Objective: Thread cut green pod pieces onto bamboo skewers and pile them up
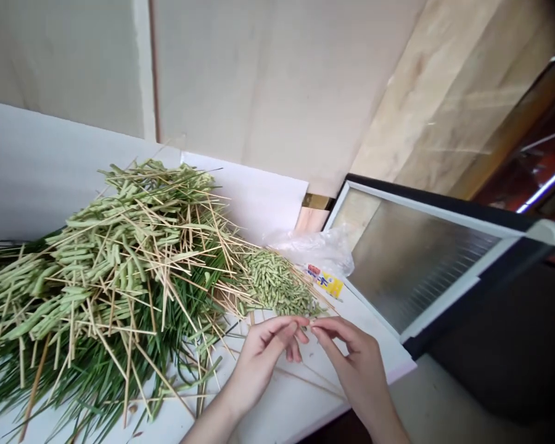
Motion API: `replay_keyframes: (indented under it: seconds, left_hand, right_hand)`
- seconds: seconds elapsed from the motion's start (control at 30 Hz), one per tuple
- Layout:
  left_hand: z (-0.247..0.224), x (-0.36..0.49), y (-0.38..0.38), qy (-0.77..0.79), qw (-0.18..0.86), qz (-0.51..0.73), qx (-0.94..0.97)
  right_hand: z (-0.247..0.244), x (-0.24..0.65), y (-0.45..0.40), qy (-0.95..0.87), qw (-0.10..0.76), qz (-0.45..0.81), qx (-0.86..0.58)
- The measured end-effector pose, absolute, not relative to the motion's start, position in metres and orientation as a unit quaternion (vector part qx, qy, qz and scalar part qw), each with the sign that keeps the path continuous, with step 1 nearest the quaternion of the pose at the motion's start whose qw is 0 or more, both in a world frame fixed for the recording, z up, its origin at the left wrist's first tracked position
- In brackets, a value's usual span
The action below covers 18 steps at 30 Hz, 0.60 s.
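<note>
Soft, even light fills the scene, leaving only faint shadows beneath the green stalks [120, 277]. Pale glare streaks the glass panel [420, 265] on the right, a bright strip light [546, 185] burns far right, and the wide lens skews the whole view.

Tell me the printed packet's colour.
The packet is yellow with red and blue print, in the head view.

Heap of green stalks [115, 271] crowding the left hand [259, 367]
</note>
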<state>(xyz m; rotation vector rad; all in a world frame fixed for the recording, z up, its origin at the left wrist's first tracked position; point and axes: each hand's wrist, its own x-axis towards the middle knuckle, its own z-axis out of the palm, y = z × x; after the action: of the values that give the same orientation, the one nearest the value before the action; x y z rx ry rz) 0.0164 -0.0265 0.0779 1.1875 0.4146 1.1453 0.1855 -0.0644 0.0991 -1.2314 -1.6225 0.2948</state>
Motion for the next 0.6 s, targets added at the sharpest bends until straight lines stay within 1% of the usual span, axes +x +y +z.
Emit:
replay_keyframes:
  seconds: [0.1, 0.23, 0.33, 0.47, 0.6]
  left_hand:
    - [0.079, 0.027, -0.03, 0.205, 0.647, 0.482, 0.554]
    - [0.075, 0.035, -0.043, 0.266, 0.598, 0.438, 0.616]
    - [0.065, 0.04, -0.057, 0.322, 0.537, 0.424, 0.655]
    - [0.054, 0.045, -0.069, 0.338, 0.466, 0.391, 0.718]
    - [0.051, 0.048, -0.071, 0.348, 0.469, 0.306, 0.752]
  right_hand:
    - [0.092, 0.2, -0.068, -0.663, 0.519, 0.106, -0.529]
    - [0.081, 0.216, -0.076, -0.663, 0.523, 0.109, -0.525]
    - [0.068, 0.226, -0.083, -0.69, 0.497, 0.111, -0.513]
    - [0.041, 0.237, -0.088, -0.73, 0.463, 0.091, -0.494]
    - [0.01, 0.245, -0.091, -0.743, 0.456, 0.054, -0.488]
